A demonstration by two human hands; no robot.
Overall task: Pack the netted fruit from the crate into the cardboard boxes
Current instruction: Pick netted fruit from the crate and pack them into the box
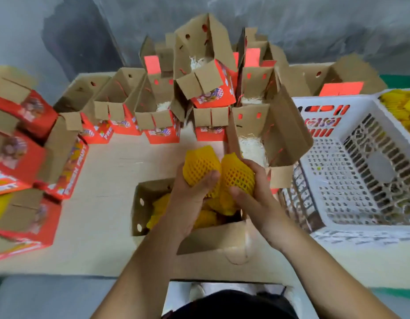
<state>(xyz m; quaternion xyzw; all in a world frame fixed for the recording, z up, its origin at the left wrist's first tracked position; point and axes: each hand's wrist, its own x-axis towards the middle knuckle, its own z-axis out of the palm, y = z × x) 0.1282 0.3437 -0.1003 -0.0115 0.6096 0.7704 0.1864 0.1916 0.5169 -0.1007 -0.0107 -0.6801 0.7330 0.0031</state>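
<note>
So you're mid-drop here: each hand has one netted fruit, and both are hovering right over the open box [139, 203] closest to you on the surface [102, 180]. Your left hand [190, 199] is wrapped around the left netted fruit [200, 166], thumb across the front of the foam mesh. Your right hand [254, 187] is closed on the right netted fruit [236, 176] the same way. The two fruits are touching each other, side by side, just above the box opening.

That box already has a bunch of yellow netted pieces [160, 208] in it, so I'd guess you're on the top-up stage for this one. Can't tell exactly how many are in there since your hands cover most of it.

The white crate [337, 162] on your right looks pretty much empty from here, just bare lattice floor. There's more yellow netting in the bin [401, 107] behind it, though it's too blurry to say whether it's fruit or just sleeves.

Next move, I reckon: lower both down into whatever gaps are left among the ones already in, one per side, and let go gently so the nets don't slide off. The near flap [210, 238] is folded out toward you, so it shouldn't get in the way. After that, the open box with shredded filler [252, 150] just past your hands looks like the obvious next one to fill.
</note>
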